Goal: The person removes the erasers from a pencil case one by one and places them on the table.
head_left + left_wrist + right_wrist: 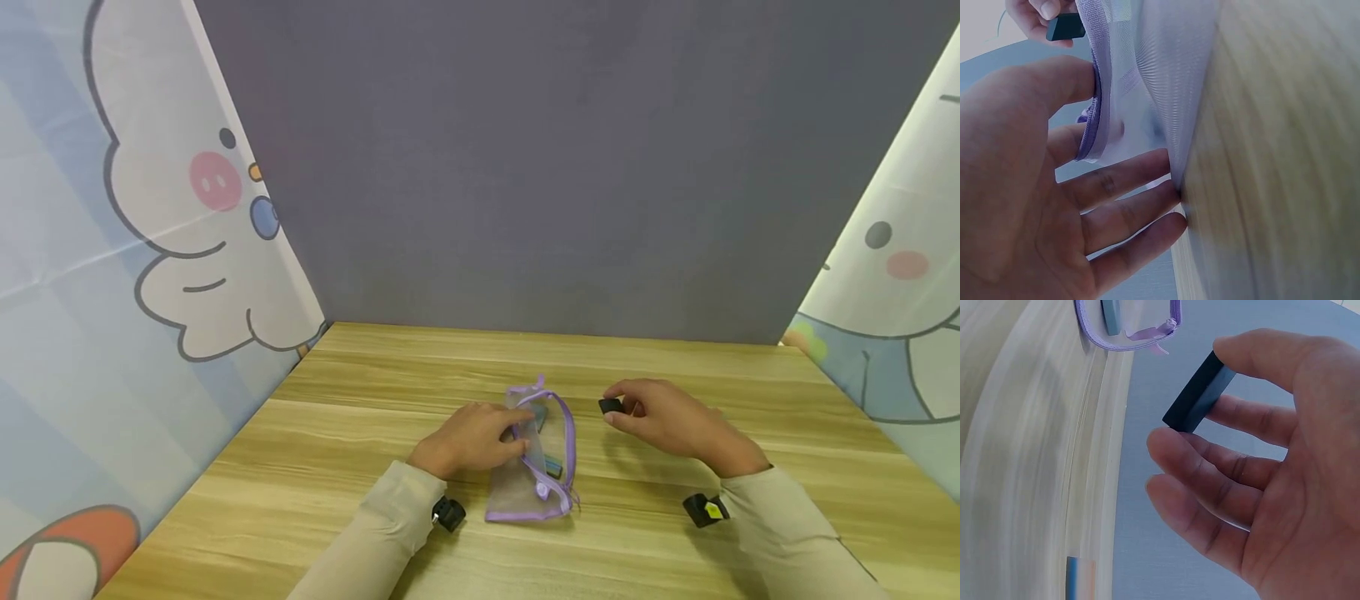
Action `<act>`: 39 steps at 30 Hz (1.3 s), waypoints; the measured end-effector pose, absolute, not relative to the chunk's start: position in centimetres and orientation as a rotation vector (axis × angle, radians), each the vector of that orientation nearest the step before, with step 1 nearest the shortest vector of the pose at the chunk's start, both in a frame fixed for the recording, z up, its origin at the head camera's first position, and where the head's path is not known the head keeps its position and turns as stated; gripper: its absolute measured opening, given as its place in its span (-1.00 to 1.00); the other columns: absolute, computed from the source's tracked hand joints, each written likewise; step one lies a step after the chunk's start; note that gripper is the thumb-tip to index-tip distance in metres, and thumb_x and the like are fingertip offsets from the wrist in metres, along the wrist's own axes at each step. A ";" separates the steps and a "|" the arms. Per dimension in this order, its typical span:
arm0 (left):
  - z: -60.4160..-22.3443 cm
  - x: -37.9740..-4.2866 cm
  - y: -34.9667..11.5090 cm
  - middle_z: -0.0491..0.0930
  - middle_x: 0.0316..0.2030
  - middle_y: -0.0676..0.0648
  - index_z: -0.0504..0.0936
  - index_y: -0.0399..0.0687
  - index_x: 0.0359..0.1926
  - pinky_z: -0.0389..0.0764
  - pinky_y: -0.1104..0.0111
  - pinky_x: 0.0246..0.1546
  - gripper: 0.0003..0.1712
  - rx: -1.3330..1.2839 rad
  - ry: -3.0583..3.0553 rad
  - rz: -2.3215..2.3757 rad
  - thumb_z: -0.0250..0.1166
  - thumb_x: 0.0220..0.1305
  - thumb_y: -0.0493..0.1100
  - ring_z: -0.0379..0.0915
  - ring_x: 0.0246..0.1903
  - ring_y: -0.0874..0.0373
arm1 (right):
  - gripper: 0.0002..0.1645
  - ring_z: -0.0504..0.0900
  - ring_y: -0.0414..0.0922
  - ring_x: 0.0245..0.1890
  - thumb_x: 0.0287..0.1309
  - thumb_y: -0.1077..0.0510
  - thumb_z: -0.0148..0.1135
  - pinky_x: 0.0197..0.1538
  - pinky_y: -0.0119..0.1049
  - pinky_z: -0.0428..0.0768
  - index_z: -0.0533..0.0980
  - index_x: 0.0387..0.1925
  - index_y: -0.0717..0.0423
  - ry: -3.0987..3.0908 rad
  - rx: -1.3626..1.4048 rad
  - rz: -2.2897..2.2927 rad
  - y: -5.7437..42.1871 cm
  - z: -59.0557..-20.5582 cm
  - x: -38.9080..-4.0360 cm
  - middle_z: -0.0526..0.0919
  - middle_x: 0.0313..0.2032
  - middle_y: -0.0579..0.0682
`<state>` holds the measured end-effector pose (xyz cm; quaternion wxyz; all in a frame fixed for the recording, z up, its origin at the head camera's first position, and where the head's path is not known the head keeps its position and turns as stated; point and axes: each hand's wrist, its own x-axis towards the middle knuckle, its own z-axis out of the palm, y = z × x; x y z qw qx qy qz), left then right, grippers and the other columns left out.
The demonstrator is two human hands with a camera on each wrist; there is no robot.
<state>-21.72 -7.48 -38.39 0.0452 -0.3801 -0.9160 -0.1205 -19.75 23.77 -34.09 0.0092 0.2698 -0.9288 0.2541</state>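
Observation:
A see-through mesh pouch (510, 493) with purple zipper edging lies on the table, its mouth gaping to the right. At that mouth, my left hand (474, 437) holds the near zipper edge (1102, 81) between thumb and forefinger, the other fingers stretched along the mesh. A blue-grey item (540, 415) and a small blue-and-dark block (553, 466) show within the pouch outline. To the right of the pouch, my right hand (667, 417) pinches a small black rectangular block (1199, 394) by its ends, between thumb and fingers, raised over the table.
Wood-grain table (360, 367) runs back to a grey panel (555, 167). Cartoon-print cloths hang at the left (67, 275) and right (900, 350). A small blue-and-orange item (1080, 578) lies on the table by my right hand. Black devices (450, 514) sit at both wrists.

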 end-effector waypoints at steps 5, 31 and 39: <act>-38.4 -21.6 -7.5 0.70 -0.07 0.03 0.54 0.13 0.33 0.55 0.31 -0.20 -0.43 -1.151 -2.810 -0.347 0.20 0.36 0.14 0.49 -0.35 0.29 | -0.58 0.55 -0.26 -0.39 0.37 -0.04 0.26 -0.27 -0.23 0.54 0.56 0.12 0.10 -2.924 0.802 0.770 23.7 -34.1 -19.7 0.62 -0.33 -0.20; -38.2 -21.5 -7.5 0.70 -0.15 0.02 0.56 0.08 0.31 0.52 0.37 -0.29 -0.46 -1.159 -2.804 -0.391 0.22 0.37 0.09 0.44 -0.43 0.32 | -0.59 0.57 -0.30 -0.34 0.36 -0.04 0.26 -0.25 -0.18 0.56 0.59 0.11 0.09 -2.934 0.751 0.719 25.8 -34.9 -18.4 0.63 -0.31 -0.22; -38.3 -21.5 -7.3 0.70 -0.11 0.01 0.55 0.09 0.33 0.55 0.30 -0.19 -0.45 -1.147 -2.815 -0.379 0.20 0.38 0.09 0.45 -0.40 0.31 | -0.59 0.56 -0.30 -0.34 0.35 -0.05 0.27 -0.26 -0.20 0.55 0.60 0.08 0.10 -2.921 0.760 0.703 26.7 -35.1 -18.6 0.63 -0.33 -0.22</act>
